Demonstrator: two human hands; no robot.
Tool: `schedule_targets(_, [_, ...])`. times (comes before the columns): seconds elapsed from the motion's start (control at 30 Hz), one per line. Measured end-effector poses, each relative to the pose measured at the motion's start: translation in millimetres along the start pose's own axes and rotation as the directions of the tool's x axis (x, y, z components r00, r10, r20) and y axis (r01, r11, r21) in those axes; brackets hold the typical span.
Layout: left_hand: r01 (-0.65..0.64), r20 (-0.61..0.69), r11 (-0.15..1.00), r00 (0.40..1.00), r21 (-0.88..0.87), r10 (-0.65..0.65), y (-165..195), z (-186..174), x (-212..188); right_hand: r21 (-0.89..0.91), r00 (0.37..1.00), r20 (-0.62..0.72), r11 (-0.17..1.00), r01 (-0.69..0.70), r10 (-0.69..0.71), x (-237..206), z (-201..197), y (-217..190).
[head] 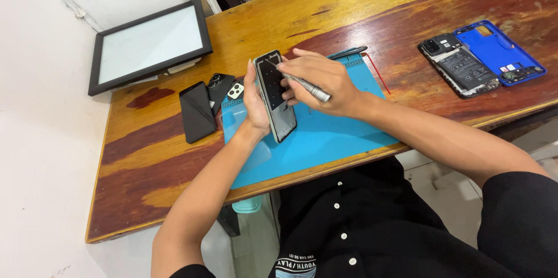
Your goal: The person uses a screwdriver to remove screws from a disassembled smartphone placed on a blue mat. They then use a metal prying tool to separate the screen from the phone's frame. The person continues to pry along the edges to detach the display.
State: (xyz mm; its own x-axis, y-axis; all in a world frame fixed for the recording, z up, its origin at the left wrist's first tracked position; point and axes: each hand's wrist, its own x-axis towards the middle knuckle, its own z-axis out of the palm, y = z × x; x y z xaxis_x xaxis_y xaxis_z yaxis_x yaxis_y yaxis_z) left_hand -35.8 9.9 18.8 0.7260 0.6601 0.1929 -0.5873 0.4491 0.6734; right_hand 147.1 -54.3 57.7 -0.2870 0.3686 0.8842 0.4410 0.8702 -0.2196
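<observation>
Head view: your left hand point(256, 101) props an opened phone point(275, 97) upright on its long edge over the blue work mat point(343, 133), fingers curled round the far edge, clamped on it. Phone's long axis runs from near your chest away toward the far side of the table point(145, 156), top end slightly left. Your right hand point(322, 83) sits just right of the phone, touching it, fingers pinched together on a slim silver screwdriver point(302, 84). The driver's shaft lies almost across the phone's long axis, tip pointing left and up onto the upper part of the exposed inside face. So the tool comes in from the right side; the right hand is the one nearer the tip contact, left only steadies.

Left of the mat: a dark phone back point(196, 112) flat on the table, a second dark cover point(220, 86) and a small pale camera piece point(235, 91) just beside it. Far right, well apart: a stripped phone body point(459, 66) next to a blue back cover point(494, 48). A framed panel point(150, 45) leans at the table's left end.
</observation>
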Motion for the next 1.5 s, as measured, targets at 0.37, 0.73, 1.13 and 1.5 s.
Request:
schedule_targets(0.37, [-0.031,0.003,0.998,1.000,0.053,0.031,-2.1,-4.6,0.8,-0.059,0.999,0.032,0.998,0.026,-0.024,1.7,-1.1,-2.5])
schedule_targets(0.73, [-0.054,-0.024,0.994,0.998,0.098,0.057,-3.5,-6.3,-0.2,-0.142,0.999,0.026,0.989,0.031,-0.028,2.5,-3.3,-6.5])
schedule_targets(1.13, [-0.044,-0.003,0.996,0.999,0.071,0.044,-3.3,-5.7,0.1,-0.135,1.000,0.015,0.991,0.014,-0.012,4.2,-4.8,-8.4])
schedule_targets(1.5, [-0.051,-0.020,0.993,0.998,0.110,0.054,-2.7,-3.3,-0.3,-0.159,1.000,0.030,0.987,0.001,0.004,3.4,-3.9,-9.0])
